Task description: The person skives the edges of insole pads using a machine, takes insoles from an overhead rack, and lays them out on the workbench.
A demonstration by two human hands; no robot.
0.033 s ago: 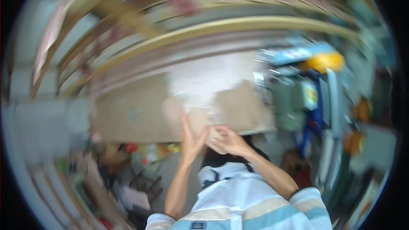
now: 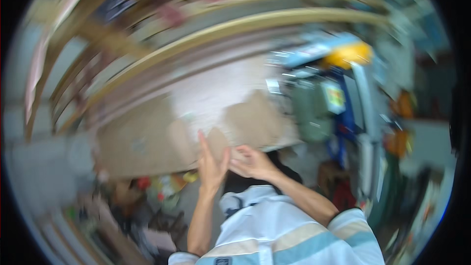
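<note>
Both hands on cardboard sheet [image 2: 147, 142]: left hand [image 2: 212, 162] flat open, right hand [image 2: 252, 163] curled gripping near edge. Prob. light, bendy; hold edges.

Pretty much everything we get here is smeared by motion blur, worst above and to the right of the striped shirt [image 2: 289, 235], where the yellow-topped machine [image 2: 349, 55] streaks sideways. Light is soft, even daylight, brightest on the pale board [image 2: 216, 93] above the shirt, no hard shadows. Fisheye bends the wooden beams [image 2: 235, 24] into arcs, and the rim goes black.
</note>
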